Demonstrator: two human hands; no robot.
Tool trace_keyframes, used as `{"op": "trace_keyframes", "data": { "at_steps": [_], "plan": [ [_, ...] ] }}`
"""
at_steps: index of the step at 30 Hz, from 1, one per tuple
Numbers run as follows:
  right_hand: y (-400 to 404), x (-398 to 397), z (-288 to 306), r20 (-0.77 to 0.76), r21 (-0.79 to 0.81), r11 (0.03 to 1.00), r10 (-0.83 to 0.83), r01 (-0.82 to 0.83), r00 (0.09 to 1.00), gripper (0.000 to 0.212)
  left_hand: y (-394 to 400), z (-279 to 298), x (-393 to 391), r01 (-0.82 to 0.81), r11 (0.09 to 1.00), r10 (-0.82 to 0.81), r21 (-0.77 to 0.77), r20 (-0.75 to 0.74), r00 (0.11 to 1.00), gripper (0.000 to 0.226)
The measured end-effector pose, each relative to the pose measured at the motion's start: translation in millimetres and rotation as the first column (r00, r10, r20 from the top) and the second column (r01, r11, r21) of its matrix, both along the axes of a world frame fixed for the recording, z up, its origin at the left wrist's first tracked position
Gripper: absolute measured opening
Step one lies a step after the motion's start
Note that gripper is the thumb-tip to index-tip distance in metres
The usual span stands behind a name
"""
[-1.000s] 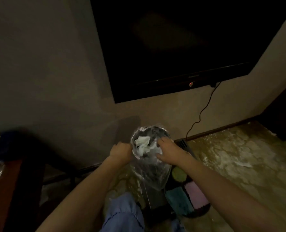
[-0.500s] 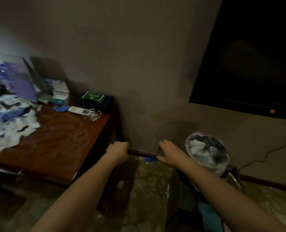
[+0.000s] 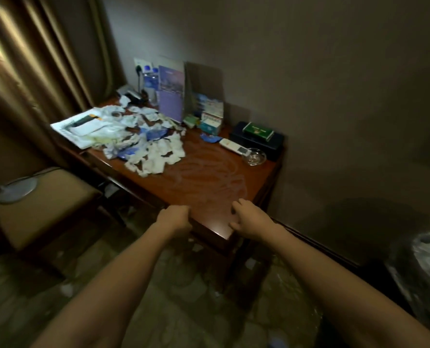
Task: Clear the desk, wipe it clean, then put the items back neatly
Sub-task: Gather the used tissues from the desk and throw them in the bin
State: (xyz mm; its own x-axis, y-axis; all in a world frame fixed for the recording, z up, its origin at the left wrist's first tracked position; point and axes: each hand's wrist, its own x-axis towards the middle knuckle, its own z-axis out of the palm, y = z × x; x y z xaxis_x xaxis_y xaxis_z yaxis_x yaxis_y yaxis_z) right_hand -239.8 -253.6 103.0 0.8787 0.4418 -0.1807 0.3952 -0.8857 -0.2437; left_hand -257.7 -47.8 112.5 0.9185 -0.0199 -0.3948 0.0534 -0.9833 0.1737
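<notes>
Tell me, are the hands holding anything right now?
Nothing that shows. The left hand is curled at the near edge of the desk; whether it grips that edge can't be told. The right hand hangs loosely curled over the desk's near corner.

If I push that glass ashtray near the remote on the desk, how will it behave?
The glass ashtray looks low and wide, so it would probably slide rather than tip. Being clear glass, it is likely heavy for its size and could break if dropped. It sits close to the desk edge, so push it inward.
</notes>
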Motion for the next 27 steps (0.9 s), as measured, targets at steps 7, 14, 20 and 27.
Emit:
{"op": "trace_keyframes", "data": {
  "at_steps": [7, 14, 20, 27],
  "plan": [
    [86, 25, -12, -0.022, 0.036, 0.999, 0.000, 0.001, 1.000, 0.034, 97, -2, 23, -0.066, 0.998, 0.066, 0.009, 0.012, 0.998, 0.021],
    [108, 78, -34, -0.057, -0.011, 0.998, -0.056, 0.056, 0.997, 0.034, 128, -28, 71, -0.062, 0.998, 0.061, -0.021, -0.020, 0.998, 0.024],
    [133, 166, -62, -0.120, 0.002, 0.994, -0.109, 0.110, 0.987, 0.036, 159, -52, 159, -0.032, 0.998, 0.029, -0.046, -0.069, 0.997, 0.023],
    [171, 272, -82, -0.201, 0.063, 0.978, -0.184, 0.200, 0.962, 0.038, 194, -58, 281, 0.005, 1.000, -0.002, 0.020, -0.134, 0.991, 0.051]
  ]
}}
